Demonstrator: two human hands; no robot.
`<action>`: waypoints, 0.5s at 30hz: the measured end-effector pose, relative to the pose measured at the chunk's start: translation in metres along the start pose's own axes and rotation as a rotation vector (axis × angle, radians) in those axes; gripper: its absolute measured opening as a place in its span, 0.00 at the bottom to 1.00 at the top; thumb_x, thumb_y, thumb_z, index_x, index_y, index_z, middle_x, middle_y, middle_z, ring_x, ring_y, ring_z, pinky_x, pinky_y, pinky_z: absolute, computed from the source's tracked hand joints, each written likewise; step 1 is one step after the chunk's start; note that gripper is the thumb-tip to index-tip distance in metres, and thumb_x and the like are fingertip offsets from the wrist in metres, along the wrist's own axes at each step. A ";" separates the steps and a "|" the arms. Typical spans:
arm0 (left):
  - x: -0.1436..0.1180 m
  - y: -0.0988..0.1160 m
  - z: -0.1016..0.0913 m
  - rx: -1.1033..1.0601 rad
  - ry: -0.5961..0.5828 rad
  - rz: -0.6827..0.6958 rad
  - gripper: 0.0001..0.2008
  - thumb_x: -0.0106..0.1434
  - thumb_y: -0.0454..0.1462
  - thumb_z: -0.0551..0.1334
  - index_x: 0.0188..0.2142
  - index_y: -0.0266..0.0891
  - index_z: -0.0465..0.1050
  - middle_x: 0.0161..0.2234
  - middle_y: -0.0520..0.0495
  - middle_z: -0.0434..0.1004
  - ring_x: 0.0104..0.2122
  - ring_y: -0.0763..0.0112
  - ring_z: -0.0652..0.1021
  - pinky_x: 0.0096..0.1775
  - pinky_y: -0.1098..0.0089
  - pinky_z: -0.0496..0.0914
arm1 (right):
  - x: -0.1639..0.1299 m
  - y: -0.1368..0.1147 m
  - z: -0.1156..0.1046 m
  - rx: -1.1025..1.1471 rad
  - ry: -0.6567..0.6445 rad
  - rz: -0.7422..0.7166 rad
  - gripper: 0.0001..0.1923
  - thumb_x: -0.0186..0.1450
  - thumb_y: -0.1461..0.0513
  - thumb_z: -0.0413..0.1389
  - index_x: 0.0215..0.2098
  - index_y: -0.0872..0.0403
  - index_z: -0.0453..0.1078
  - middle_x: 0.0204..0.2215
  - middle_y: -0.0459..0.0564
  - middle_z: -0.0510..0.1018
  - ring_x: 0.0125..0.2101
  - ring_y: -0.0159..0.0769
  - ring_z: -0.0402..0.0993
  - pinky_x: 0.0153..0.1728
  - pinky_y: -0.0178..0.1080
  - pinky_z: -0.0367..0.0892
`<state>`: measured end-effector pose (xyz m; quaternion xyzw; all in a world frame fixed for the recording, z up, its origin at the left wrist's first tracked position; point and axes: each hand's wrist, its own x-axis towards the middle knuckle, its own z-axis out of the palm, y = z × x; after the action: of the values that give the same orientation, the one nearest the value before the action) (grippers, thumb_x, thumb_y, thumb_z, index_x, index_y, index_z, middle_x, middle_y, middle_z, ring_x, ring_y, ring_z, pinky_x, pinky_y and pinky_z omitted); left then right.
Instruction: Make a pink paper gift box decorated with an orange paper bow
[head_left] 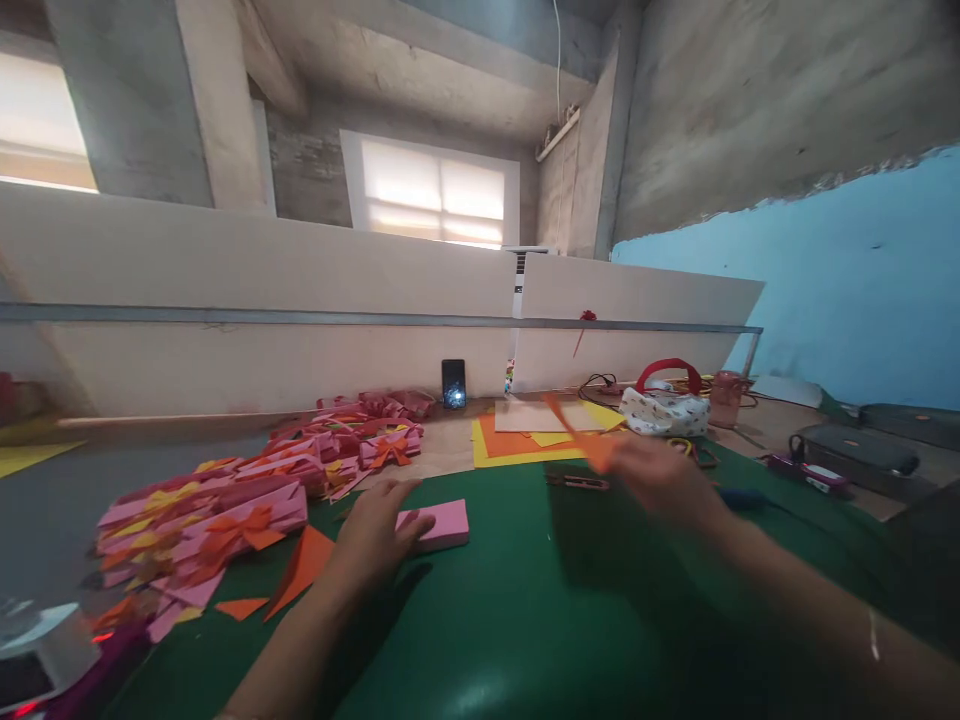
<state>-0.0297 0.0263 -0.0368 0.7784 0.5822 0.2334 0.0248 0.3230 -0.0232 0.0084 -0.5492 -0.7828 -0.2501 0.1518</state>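
Observation:
My left hand (379, 530) is around the left end of a small pink paper box (446, 525), its thumb across the near side and its fingers at the back. The box rests on a green mat (510, 610). Raised over the mat, my right hand (667, 485) pinches a strip of orange paper (571, 425), blurred by motion. Below that strip lies a small cutter (577, 482). Left of my left hand are a folded orange paper piece (301, 570) and an orange scrap (241, 607).
Pink boxes with orange and yellow bows (255, 525) are heaped at left. Behind the mat lie yellow and orange sheets (510, 440), a phone (453, 384) propped upright, a white pouch with a red handle (664, 412) and a pink bottle (725, 400). Dark cases (855, 450) stand right.

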 end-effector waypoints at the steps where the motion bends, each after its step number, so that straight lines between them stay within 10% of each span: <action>1: 0.000 0.004 -0.003 -0.022 0.025 -0.001 0.25 0.57 0.44 0.54 0.51 0.33 0.65 0.52 0.37 0.66 0.53 0.56 0.66 0.52 0.60 0.60 | -0.020 -0.017 0.008 0.019 -0.003 -0.046 0.12 0.63 0.67 0.47 0.33 0.53 0.72 0.35 0.50 0.76 0.36 0.35 0.70 0.39 0.36 0.60; 5: -0.012 0.041 -0.020 -0.092 -0.063 -0.077 0.24 0.58 0.43 0.52 0.50 0.32 0.65 0.52 0.36 0.67 0.51 0.55 0.68 0.49 0.59 0.62 | -0.076 -0.062 0.036 0.240 0.107 -0.229 0.13 0.64 0.70 0.47 0.30 0.53 0.70 0.29 0.48 0.76 0.32 0.32 0.70 0.37 0.37 0.59; 10: -0.066 0.109 -0.011 -0.180 -0.338 0.196 0.17 0.52 0.40 0.60 0.42 0.45 0.72 0.45 0.47 0.73 0.43 0.62 0.73 0.44 0.65 0.67 | -0.096 -0.065 0.031 0.407 0.077 -0.139 0.10 0.65 0.68 0.47 0.32 0.53 0.70 0.28 0.47 0.76 0.30 0.32 0.70 0.33 0.36 0.61; 15: -0.117 0.122 0.035 -0.176 -0.144 0.233 0.05 0.54 0.37 0.59 0.32 0.44 0.72 0.41 0.45 0.75 0.40 0.62 0.75 0.39 0.68 0.69 | -0.111 -0.059 0.032 0.592 0.124 -0.084 0.10 0.64 0.68 0.47 0.33 0.52 0.69 0.34 0.48 0.77 0.34 0.33 0.72 0.35 0.35 0.66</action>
<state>0.0684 -0.1121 -0.0689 0.8502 0.4621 0.2284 0.1073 0.3075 -0.1081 -0.0884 -0.4320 -0.8329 -0.0499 0.3422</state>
